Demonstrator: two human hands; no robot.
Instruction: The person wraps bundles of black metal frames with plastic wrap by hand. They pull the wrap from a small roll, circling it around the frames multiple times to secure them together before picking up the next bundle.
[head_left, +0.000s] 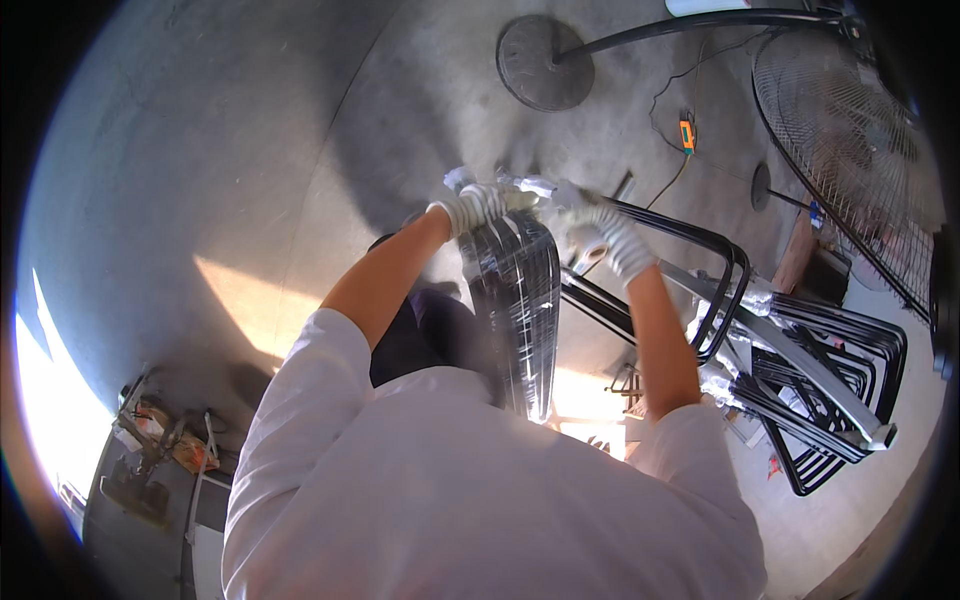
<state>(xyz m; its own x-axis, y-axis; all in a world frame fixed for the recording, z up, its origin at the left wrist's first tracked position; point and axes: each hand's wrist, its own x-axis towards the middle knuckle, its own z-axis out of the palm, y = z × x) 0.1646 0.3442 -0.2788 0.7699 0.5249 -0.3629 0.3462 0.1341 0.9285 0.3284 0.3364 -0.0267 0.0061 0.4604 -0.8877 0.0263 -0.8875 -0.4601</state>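
Note:
A bundle of black bent-tube frames [515, 300], bound with shiny clear film or tape, stands in front of my body. My left hand [478, 207], in a white striped glove, is closed over its far top end, by some whitish wrapping [535, 186]. To the right, my right hand [612, 238], in a matching glove, is closed round a roll of tape [590, 246] whose round core faces up. The right fingertips are blurred and reach toward the same far end of the bundle. The exact grip of the left fingers is partly hidden.
More black bent-tube frames [830, 390] lie stacked on the right, under a grey metal bar [800, 355]. A large fan [850, 140] stands at the far right, its round base [545, 62] at the back. An orange-and-green device [687, 134] lies on a cable. Various items [160, 450] sit at lower left.

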